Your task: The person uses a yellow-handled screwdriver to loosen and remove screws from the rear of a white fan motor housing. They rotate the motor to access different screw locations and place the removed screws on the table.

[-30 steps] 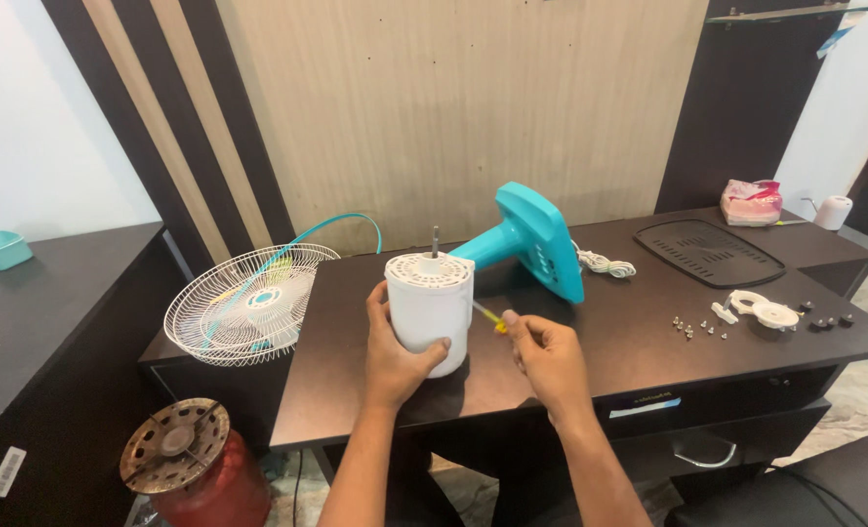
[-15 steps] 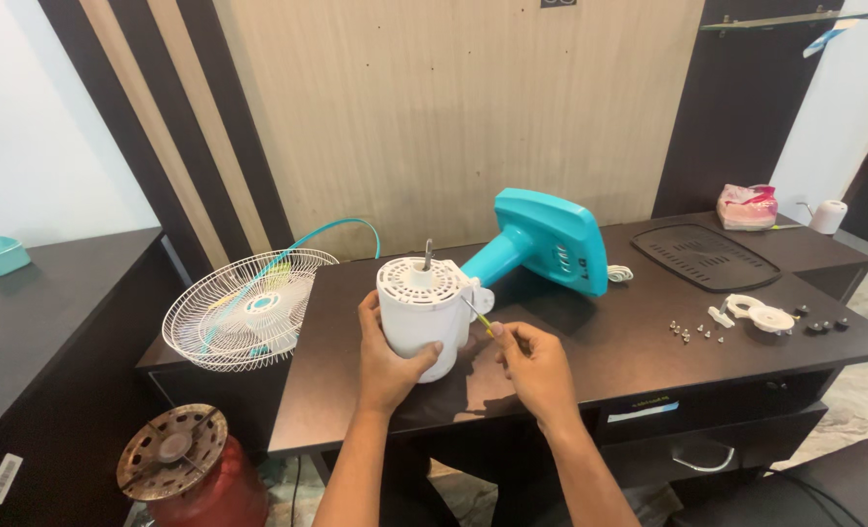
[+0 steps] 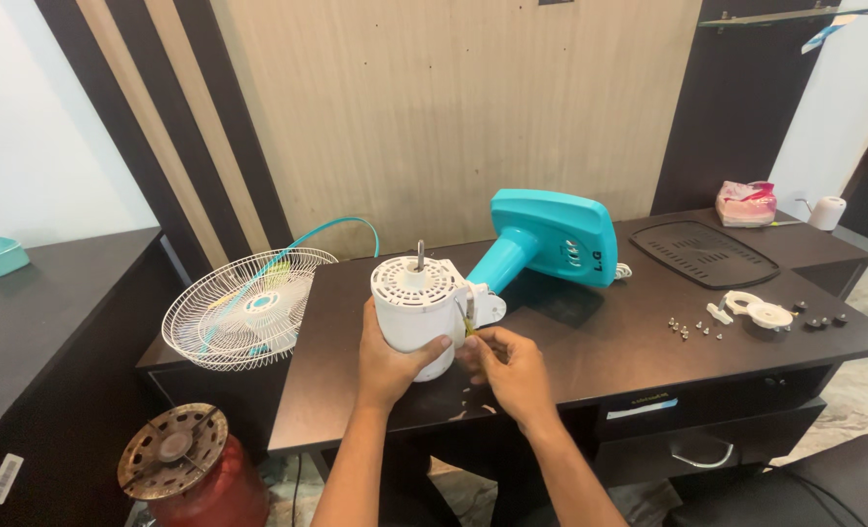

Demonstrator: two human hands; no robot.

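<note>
A white fan motor housing [image 3: 412, 304] with a metal shaft on top stands on the dark table [image 3: 600, 351], joined to a teal fan base [image 3: 551, 236] that lies behind it. My left hand [image 3: 387, 359] grips the housing from the front and below. My right hand [image 3: 507, 369] holds a small yellow-handled screwdriver [image 3: 470, 325] against the white bracket on the housing's right side.
A white wire fan guard [image 3: 243, 307] leans at the table's left end. Several loose screws [image 3: 692, 328] and white plastic parts [image 3: 751, 312] lie at the right, a black tray [image 3: 702, 254] behind them. A red cylinder [image 3: 195, 473] stands on the floor at the left.
The motor housing has tilted more upright and shifted slightly left. My right hand moved in closer, bringing the screwdriver to the bracket on the housing's side.
</note>
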